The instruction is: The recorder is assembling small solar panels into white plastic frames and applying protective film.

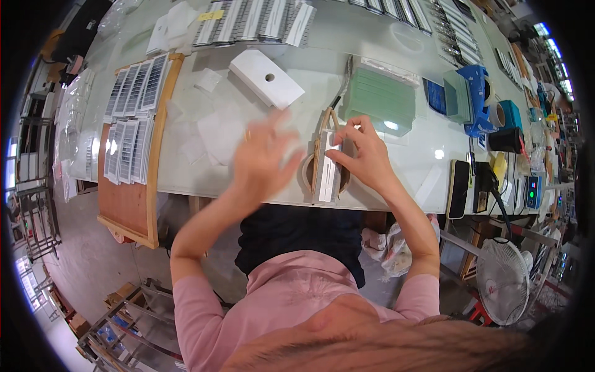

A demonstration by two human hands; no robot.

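Observation:
A narrow panel strip (327, 177), pale and shiny with a clear border, lies lengthwise on a wooden holder (317, 162) at the table's front edge. My right hand (370, 155) is bent over the strip's right side, its thumb and forefinger touching the strip's upper part. Smeared by motion, my left hand (263, 158) hovers to the left of the holder with fingers spread, and I see nothing in it. Beyond it rests a white block (268, 79) with a round hole in its top.
A wooden tray (153, 180) of striped panels stands at the left. Stacked green-tinted sheets (379, 99) lie right of the holder, with a blue tape dispenser (477, 102) farther right. More panels (254, 22) line the back. A phone (458, 189) lies near the right front edge.

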